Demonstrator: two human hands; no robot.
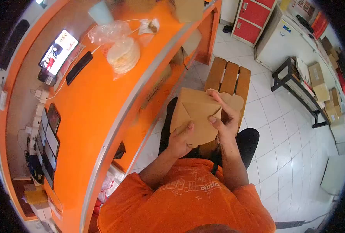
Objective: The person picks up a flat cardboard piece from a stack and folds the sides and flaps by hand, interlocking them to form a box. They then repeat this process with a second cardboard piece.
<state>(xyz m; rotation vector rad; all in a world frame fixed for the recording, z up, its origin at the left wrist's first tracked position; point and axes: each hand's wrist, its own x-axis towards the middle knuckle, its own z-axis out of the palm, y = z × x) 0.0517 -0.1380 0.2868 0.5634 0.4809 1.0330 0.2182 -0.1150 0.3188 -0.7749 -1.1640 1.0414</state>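
A brown cardboard food box (197,110), partly folded, is held above my lap between both hands. My left hand (180,140) grips its near left edge, thumb lying on the face of the card. On the right side, my right hand (227,121) has its thumb pressed by a folded corner flap and its fingers along the far right edge. Creased flaps show on the upper face; the underside is hidden. Behind the box, a rounded piece of the same brown card (234,101) rests over the wooden slatted bench (228,73).
Left of me runs an orange counter (91,112) with a metal edge. It bears a lit phone (59,52), several dark phones (50,136), and a plastic bag of round flat wrappers (123,56). Cartons fill a black-legged rack (296,77) at right. Red lockers (252,21) stand behind.
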